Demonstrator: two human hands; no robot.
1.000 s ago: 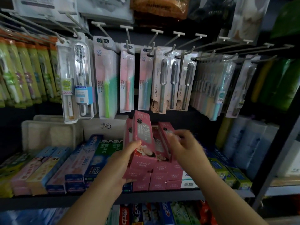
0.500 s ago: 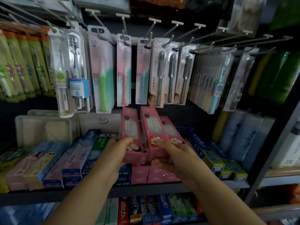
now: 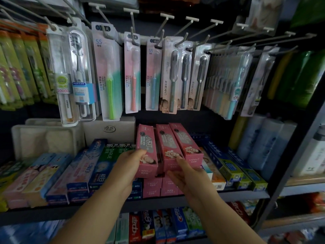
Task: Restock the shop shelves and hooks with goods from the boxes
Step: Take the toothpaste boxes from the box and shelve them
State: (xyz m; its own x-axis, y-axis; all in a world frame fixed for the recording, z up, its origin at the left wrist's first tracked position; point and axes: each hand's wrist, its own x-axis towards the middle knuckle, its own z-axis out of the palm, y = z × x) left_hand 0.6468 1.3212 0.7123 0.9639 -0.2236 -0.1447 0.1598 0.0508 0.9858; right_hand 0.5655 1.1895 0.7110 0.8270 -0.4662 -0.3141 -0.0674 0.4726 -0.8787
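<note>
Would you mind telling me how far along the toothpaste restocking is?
Done: pink toothpaste boxes already stacked on the shelf. In hand: the left hand and right hand are setting three more pink cartons on top, not yet released. Left: several bare hooks above the toothbrushes.

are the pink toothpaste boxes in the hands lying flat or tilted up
Tilted up. The three pink toothpaste boxes slope, far ends raised above the pink stack below, near ends held by the left hand and right hand.
</note>
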